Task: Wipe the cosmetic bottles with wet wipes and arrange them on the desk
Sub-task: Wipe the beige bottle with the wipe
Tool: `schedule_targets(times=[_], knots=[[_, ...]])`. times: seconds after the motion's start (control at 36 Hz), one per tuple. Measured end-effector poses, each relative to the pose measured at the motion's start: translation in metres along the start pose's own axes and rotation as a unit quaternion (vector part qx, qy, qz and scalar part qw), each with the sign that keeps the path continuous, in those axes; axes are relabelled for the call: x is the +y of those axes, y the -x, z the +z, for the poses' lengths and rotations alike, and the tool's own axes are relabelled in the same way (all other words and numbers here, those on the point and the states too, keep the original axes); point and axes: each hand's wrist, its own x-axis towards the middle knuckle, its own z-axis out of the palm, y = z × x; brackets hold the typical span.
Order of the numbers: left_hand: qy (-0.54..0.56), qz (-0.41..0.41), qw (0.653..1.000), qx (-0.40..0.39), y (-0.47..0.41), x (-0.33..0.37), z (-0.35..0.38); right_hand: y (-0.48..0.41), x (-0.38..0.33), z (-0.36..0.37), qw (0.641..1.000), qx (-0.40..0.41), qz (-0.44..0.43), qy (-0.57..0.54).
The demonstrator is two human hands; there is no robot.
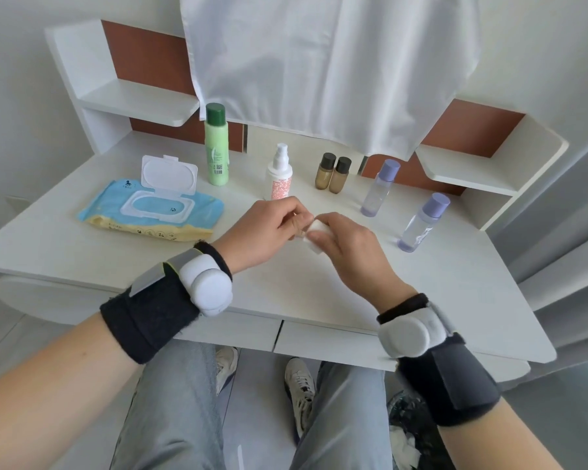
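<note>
The likeliest mishap, in my view, is a knock. The spray bottle (279, 174) stands just beyond the left hand (272, 228), and the near lilac bottle (421, 225) stands to the right of the right hand (350, 245), so a careless reach could tip either one. The wipe (316, 237) is held only at the fingertips, so it could slip or unfold unevenly. The pack (150, 206), far left, lies with its lid open, which may let the remaining wipes dry. The wipe is a small white folded wad above the middle of the desk (65, 245), between the two hands. The right hand's thumb and fingers curl round it from the right, and the left hand's curled fingertips pinch its left edge. I cannot tell whether anything is wrapped inside. The green bottle (217, 147), brown pair (333, 173) and far lilac bottle (379, 189) stand apart along the far side.
</note>
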Motion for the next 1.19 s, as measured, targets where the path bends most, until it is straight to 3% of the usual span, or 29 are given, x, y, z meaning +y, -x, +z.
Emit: schedule_targets(times=[0.08, 0.17, 0.22, 0.31, 0.39, 0.44, 0.47, 0.56, 0.61, 0.72, 0.81, 0.86, 0.92, 0.97, 1.0, 1.06, 1.14, 1.19], knots=[[0.050, -0.008, 0.999, -0.001, -0.001, 0.001, 0.001, 0.003, 0.002, 0.006, 0.998, 0.036, -0.026, 0.036], [0.064, 0.006, 0.998, 0.003, 0.001, 0.004, -0.001, 0.001, -0.004, 0.002, 0.991, -0.030, 0.058, -0.114], [0.073, 0.028, 0.997, 0.001, 0.004, 0.005, -0.002, 0.000, -0.006, -0.006, 0.933, -0.118, 0.151, -0.305], [0.095, 0.058, 0.994, 0.006, 0.008, 0.005, -0.003, 0.000, -0.005, -0.017, 0.802, -0.210, 0.237, -0.506], [0.110, 0.060, 0.992, 0.011, 0.008, 0.001, 0.000, -0.001, -0.004, -0.020, 0.771, -0.216, 0.262, -0.539], [0.105, 0.035, 0.994, 0.003, 0.007, -0.002, 0.002, -0.001, -0.004, -0.017, 0.802, -0.178, 0.259, -0.508], [0.100, 0.014, 0.995, -0.011, 0.006, -0.003, 0.002, -0.001, -0.004, -0.015, 0.839, -0.147, 0.241, -0.466], [0.077, -0.033, 0.996, -0.039, 0.004, -0.005, 0.004, 0.001, -0.002, -0.006, 0.966, -0.047, 0.123, -0.222], [0.064, -0.041, 0.997, -0.015, 0.002, -0.005, 0.005, 0.003, 0.000, 0.001, 0.996, -0.002, 0.039, -0.081], [0.112, -0.064, 0.992, 0.004, 0.003, -0.002, 0.006, 0.006, 0.005, 0.010, 0.998, 0.055, -0.037, 0.013], [0.112, -0.039, 0.993, 0.012, 0.004, -0.002, 0.005, 0.005, 0.003, 0.009, 0.995, -0.004, 0.048, -0.084], [0.100, -0.012, 0.995, 0.004, 0.006, -0.004, 0.004, 0.003, -0.001, 0.004, 0.950, -0.088, 0.148, -0.260], [0.101, 0.015, 0.995, -0.002, 0.007, -0.006, 0.002, 0.003, -0.004, -0.005, 0.859, -0.161, 0.235, -0.425], [0.111, 0.026, 0.993, 0.003, 0.009, -0.005, 0.001, 0.003, -0.004, -0.012, 0.794, -0.197, 0.267, -0.509], [0.118, 0.025, 0.993, 0.007, 0.009, -0.005, 0.001, 0.003, -0.004, -0.014, 0.784, -0.200, 0.271, -0.522], [0.129, 0.003, 0.992, 0.013, 0.007, -0.004, 0.003, 0.002, -0.004, -0.014, 0.805, -0.173, 0.262, -0.503], [0.111, -0.052, 0.992, -0.005, 0.003, -0.006, 0.003, 0.002, -0.004, -0.009, 0.923, -0.063, 0.176, -0.335], [0.101, -0.061, 0.993, -0.014, 0.003, -0.005, 0.003, 0.003, -0.002, -0.005, 0.977, -0.006, 0.099, -0.187]])
